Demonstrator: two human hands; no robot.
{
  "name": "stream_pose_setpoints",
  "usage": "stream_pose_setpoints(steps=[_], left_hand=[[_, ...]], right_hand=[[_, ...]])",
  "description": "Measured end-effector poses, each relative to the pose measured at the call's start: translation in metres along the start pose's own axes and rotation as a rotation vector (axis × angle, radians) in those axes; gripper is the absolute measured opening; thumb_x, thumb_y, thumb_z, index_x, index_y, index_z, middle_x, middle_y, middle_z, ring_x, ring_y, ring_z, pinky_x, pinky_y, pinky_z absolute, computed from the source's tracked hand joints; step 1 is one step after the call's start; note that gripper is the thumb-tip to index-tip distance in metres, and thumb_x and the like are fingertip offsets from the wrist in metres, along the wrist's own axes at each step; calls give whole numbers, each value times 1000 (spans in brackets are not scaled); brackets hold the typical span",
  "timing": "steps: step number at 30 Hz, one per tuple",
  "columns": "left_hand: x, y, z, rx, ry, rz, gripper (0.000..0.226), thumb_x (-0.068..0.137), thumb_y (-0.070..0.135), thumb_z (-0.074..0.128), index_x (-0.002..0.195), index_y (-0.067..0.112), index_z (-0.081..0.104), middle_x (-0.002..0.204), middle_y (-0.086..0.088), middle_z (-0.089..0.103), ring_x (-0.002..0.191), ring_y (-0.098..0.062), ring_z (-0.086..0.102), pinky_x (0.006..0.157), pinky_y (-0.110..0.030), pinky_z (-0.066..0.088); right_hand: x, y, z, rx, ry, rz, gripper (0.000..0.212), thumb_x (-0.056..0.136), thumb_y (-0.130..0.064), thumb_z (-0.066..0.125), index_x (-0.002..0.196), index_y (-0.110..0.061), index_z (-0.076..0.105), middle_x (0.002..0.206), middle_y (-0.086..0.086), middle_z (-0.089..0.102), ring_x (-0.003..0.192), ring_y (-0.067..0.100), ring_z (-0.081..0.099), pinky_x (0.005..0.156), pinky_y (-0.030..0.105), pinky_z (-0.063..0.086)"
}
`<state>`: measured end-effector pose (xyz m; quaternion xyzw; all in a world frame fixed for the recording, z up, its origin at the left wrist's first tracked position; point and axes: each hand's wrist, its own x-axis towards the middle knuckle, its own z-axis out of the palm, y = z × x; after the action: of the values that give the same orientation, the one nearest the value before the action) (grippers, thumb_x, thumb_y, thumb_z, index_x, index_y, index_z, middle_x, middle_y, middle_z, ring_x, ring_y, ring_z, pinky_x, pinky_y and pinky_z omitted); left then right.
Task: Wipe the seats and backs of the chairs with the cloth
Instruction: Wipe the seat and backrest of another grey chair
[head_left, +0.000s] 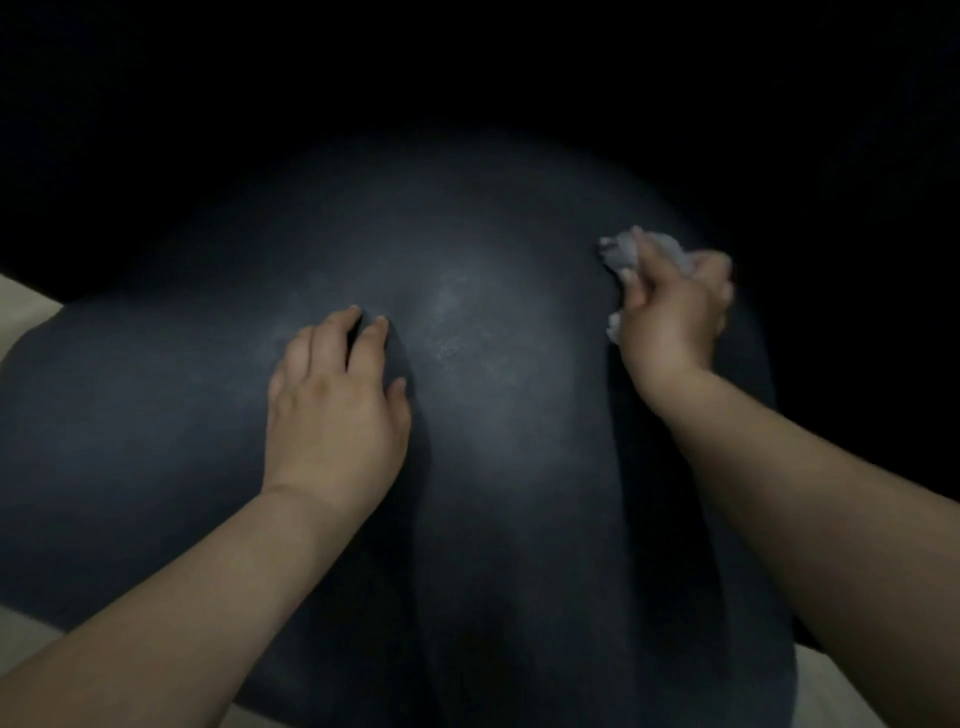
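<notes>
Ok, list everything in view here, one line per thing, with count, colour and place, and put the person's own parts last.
chair surface: one, dark blue-black, fills the middle of the view under both hands; seat or back cannot be told.
cloth: one, pale grey, crumpled, at the upper right on the chair.
floor: pale beige, at the left edge and bottom corners.
left hand: one, resting flat on the chair, centre left.
right hand: one, grip round the cloth, upper right.

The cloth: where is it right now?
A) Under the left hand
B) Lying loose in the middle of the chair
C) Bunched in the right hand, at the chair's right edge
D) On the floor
C: the pale cloth is bunched in the right hand against the chair; the left hand rests bare.
</notes>
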<state>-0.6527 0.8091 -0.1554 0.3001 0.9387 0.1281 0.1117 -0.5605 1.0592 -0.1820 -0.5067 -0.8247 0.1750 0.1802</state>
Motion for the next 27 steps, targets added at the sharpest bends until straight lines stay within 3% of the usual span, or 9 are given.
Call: stream_pose_setpoints(steps=[3, 5, 7, 10, 13, 17, 20, 22, 27], left_hand=[[0, 1, 0, -17, -8, -10, 52, 87, 23, 58, 136, 9, 47, 139, -12, 42, 126, -31, 33, 104, -49, 32], [-1, -2, -3, -32, -8, -7, 50, 86, 18, 58, 135, 8, 49, 139, -13, 43, 125, -32, 33, 103, -50, 32], [-1, -11, -8, -47, 13, -23, 48, 86, 14, 58, 133, 8, 51, 139, -13, 43, 125, -33, 33, 102, -52, 33], [-4, -34, -17, -40, 51, -80, 47, 87, 15, 55, 133, 10, 50, 140, -11, 40, 126, -31, 29, 104, -52, 30], [-12, -61, -24, -32, 95, -152, 46, 88, 14, 55, 134, 10, 49, 140, -12, 40, 127, -32, 28, 106, -51, 29], [-31, -86, -29, -55, 105, -281, 48, 89, 13, 52, 137, 10, 46, 140, -11, 39, 128, -32, 28, 106, -51, 28], [-46, -101, -31, -41, 83, -329, 50, 88, 14, 53, 137, 10, 45, 140, -11, 38, 128, -33, 28, 106, -51, 29], [-54, -111, -33, -29, 62, -351, 51, 88, 17, 53, 137, 10, 44, 142, -10, 37, 129, -32, 27, 106, -51, 29], [-65, -130, -33, -47, 38, -379, 53, 89, 24, 53, 140, 15, 40, 146, -7, 33, 132, -28, 23, 105, -51, 29]], right_hand=[[-56, -38, 10, 87, -246, -324, 32, 87, -27, 61, 118, -33, 60, 113, 8, 48, 103, 28, 45, 83, 27, 34], [-112, -45, 4, 132, -366, -595, 37, 85, -28, 62, 121, -38, 59, 106, 7, 50, 95, 25, 41, 78, 31, 33], [-125, -35, -5, 92, -392, -710, 37, 85, -30, 61, 121, -37, 62, 102, 8, 53, 89, 25, 42, 77, 33, 36], [-74, -26, -1, 79, -223, -355, 29, 86, -37, 61, 113, -27, 65, 106, 12, 54, 95, 31, 49, 84, 42, 46], [-39, -50, 22, 60, -105, -168, 30, 90, -35, 58, 120, -33, 61, 116, 4, 43, 105, 23, 41, 98, 34, 36], [-98, -117, 58, 96, -286, -326, 37, 89, -51, 53, 121, -34, 59, 114, 0, 45, 105, 23, 44, 83, 18, 25], [-157, -139, 53, 159, -398, -672, 37, 85, -29, 65, 122, -35, 62, 109, 10, 53, 95, 32, 47, 80, 33, 34], [-151, -134, 45, 135, -407, -759, 38, 83, -24, 68, 119, -35, 65, 106, 15, 55, 92, 37, 49, 78, 39, 40], [-81, -158, 78, 121, -293, -402, 34, 92, -33, 51, 126, -33, 56, 119, 8, 44, 106, 24, 37, 95, 35, 33]])
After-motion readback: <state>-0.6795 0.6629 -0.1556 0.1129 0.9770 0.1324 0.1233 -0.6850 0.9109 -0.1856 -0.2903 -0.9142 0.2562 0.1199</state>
